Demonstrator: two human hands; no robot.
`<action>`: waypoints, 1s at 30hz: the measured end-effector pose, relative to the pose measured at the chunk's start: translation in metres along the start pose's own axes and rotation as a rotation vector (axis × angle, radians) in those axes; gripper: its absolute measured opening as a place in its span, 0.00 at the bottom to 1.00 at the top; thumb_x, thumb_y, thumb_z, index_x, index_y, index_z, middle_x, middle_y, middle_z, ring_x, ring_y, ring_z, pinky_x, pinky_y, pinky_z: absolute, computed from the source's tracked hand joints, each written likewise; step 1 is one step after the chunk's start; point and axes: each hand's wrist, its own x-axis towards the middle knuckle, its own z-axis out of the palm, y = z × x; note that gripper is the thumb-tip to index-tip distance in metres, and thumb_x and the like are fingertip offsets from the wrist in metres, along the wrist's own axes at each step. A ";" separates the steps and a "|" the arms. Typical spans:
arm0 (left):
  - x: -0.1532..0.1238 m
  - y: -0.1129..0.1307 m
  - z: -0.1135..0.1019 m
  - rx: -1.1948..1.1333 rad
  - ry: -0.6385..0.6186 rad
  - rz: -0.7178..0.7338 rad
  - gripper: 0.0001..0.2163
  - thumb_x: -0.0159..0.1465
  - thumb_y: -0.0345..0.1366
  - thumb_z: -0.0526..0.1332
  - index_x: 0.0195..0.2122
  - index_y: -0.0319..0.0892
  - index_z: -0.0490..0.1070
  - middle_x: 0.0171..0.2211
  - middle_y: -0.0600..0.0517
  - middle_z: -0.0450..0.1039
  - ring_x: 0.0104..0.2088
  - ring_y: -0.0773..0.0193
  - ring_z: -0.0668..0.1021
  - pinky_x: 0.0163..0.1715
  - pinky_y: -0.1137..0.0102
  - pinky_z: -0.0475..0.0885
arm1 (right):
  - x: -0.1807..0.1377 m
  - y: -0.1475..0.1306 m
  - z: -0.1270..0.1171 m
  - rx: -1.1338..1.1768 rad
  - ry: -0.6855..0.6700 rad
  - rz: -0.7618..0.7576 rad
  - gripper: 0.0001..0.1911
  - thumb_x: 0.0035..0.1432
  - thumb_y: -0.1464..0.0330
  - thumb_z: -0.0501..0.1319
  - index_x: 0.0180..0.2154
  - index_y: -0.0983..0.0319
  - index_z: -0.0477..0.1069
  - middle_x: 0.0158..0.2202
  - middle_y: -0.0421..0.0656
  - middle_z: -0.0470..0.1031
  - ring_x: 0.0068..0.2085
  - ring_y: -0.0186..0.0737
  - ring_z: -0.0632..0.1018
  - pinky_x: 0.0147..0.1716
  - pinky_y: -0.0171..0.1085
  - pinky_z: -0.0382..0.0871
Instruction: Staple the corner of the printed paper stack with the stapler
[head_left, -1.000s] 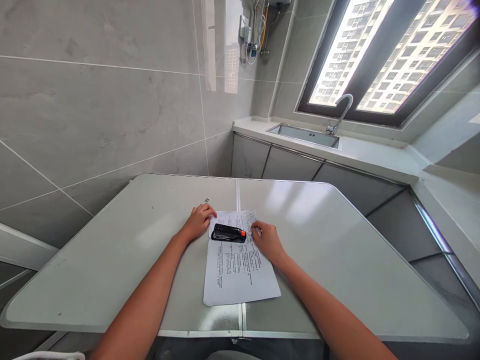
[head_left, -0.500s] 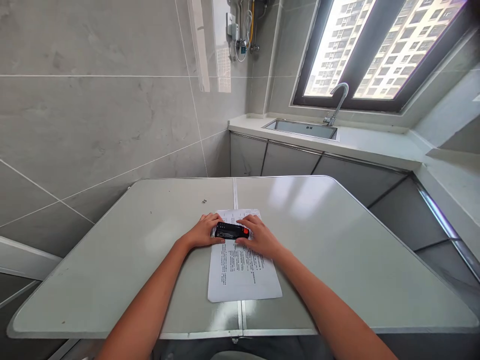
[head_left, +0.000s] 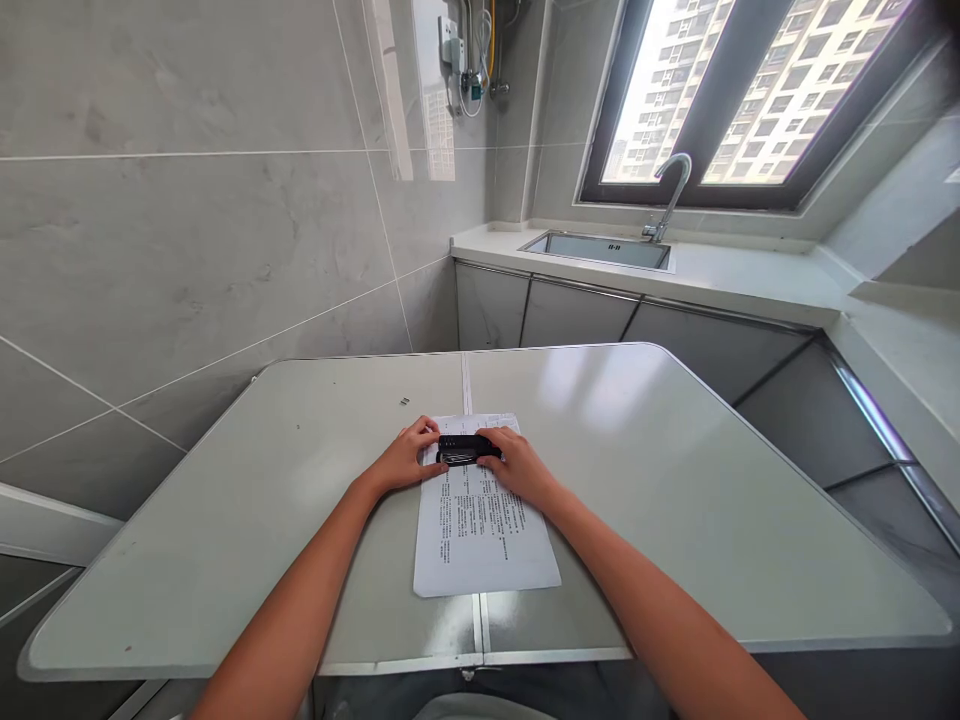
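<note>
One black stapler (head_left: 459, 447), lying across the top of one printed paper (head_left: 480, 540) (sheet count unclear), mid surface (head_left: 675, 480). Left hand (head_left: 405, 460) is curled around the stapler's left end. Right hand (head_left: 519, 468) is clamped over its right end.

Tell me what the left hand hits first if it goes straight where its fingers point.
The black plastic stapler: the left hand points at its left end, atop the printed white paper sheet. They look nearly touching; actual contact is unclear.
</note>
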 end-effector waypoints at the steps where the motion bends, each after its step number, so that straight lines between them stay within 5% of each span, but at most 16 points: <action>1: 0.001 -0.001 0.000 -0.004 0.008 0.000 0.15 0.61 0.49 0.67 0.40 0.43 0.75 0.47 0.47 0.71 0.44 0.57 0.74 0.48 0.64 0.67 | 0.000 0.001 0.000 -0.002 0.007 0.009 0.21 0.62 0.71 0.65 0.56 0.55 0.72 0.47 0.46 0.77 0.48 0.47 0.76 0.49 0.47 0.72; 5: 0.003 -0.004 0.000 -0.021 0.011 -0.007 0.15 0.59 0.49 0.70 0.36 0.42 0.75 0.37 0.50 0.73 0.40 0.57 0.72 0.43 0.65 0.67 | -0.001 0.000 -0.005 0.006 0.142 0.009 0.22 0.60 0.66 0.69 0.56 0.53 0.73 0.50 0.45 0.78 0.49 0.47 0.78 0.49 0.48 0.74; 8: 0.003 -0.005 0.000 -0.053 0.005 -0.014 0.16 0.58 0.50 0.70 0.35 0.42 0.75 0.36 0.50 0.73 0.39 0.57 0.72 0.41 0.66 0.66 | -0.001 0.002 -0.016 0.019 0.294 -0.010 0.06 0.65 0.65 0.64 0.42 0.54 0.80 0.47 0.43 0.82 0.50 0.48 0.80 0.50 0.48 0.74; 9: 0.003 -0.004 0.000 -0.076 0.003 -0.016 0.16 0.58 0.50 0.70 0.34 0.42 0.75 0.37 0.50 0.73 0.39 0.58 0.71 0.41 0.66 0.66 | -0.001 0.003 -0.020 0.019 0.310 -0.013 0.09 0.67 0.65 0.61 0.37 0.54 0.81 0.45 0.42 0.83 0.50 0.48 0.80 0.49 0.48 0.75; 11: 0.003 -0.004 0.000 -0.132 0.005 -0.028 0.16 0.58 0.50 0.71 0.31 0.41 0.73 0.38 0.50 0.71 0.37 0.60 0.71 0.38 0.67 0.66 | 0.000 0.005 -0.026 0.013 0.276 -0.012 0.15 0.69 0.65 0.58 0.32 0.53 0.82 0.44 0.41 0.84 0.48 0.48 0.82 0.48 0.48 0.75; 23: 0.003 -0.008 0.002 -0.202 0.000 -0.082 0.16 0.55 0.47 0.72 0.29 0.41 0.72 0.34 0.54 0.66 0.30 0.66 0.66 0.31 0.70 0.62 | -0.001 0.001 -0.031 -0.074 0.090 -0.040 0.16 0.69 0.64 0.58 0.33 0.52 0.83 0.48 0.39 0.83 0.48 0.48 0.81 0.44 0.47 0.76; 28: 0.003 -0.005 0.001 -0.218 0.005 -0.076 0.16 0.55 0.48 0.72 0.29 0.41 0.72 0.37 0.52 0.68 0.32 0.64 0.70 0.33 0.70 0.64 | 0.003 0.000 -0.030 -0.076 0.121 -0.018 0.17 0.69 0.64 0.58 0.29 0.53 0.81 0.47 0.39 0.83 0.49 0.48 0.80 0.46 0.47 0.75; 30: 0.003 -0.003 0.000 -0.184 -0.001 -0.064 0.16 0.56 0.48 0.71 0.28 0.41 0.71 0.36 0.52 0.68 0.32 0.64 0.70 0.32 0.70 0.64 | 0.004 -0.003 -0.024 -0.023 0.184 -0.003 0.10 0.67 0.62 0.61 0.37 0.53 0.81 0.49 0.41 0.82 0.52 0.48 0.79 0.51 0.48 0.74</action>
